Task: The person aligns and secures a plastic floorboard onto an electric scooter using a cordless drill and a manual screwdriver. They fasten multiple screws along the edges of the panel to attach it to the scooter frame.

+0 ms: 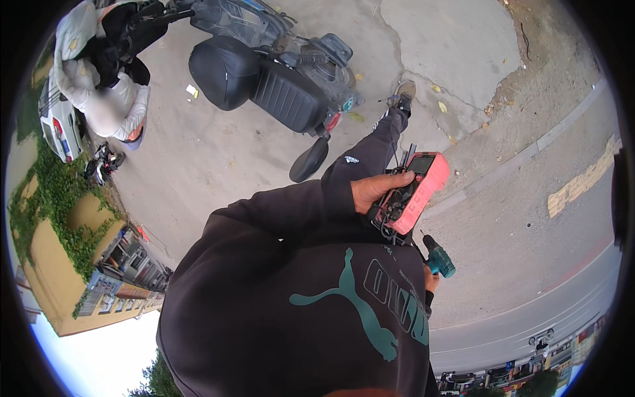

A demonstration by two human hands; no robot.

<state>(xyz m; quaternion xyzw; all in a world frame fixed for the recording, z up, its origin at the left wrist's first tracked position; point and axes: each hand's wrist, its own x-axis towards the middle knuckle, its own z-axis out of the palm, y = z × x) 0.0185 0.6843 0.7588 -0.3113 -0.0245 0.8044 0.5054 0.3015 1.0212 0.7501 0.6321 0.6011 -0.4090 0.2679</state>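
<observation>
Outdoors, on cracked pavement — items listed relative to the red multimeter (pixel 413 188).
Left hand (pixel 372 190): fingers curled over the meter's near edge, thumb on top, holding it level before the dark hoodie (pixel 297 298); black leads (pixel 405 157) trail off its far end.
Right hand (pixel 431 278): just below the meter, mostly hidden; grips a teal-handled screwdriver (pixel 436 258), finger state unclear.
Scooter (pixel 278 73): well beyond the meter.
Risk, as judged — one-handed edge grip; a tugged lead could tip the meter onto concrete.
</observation>
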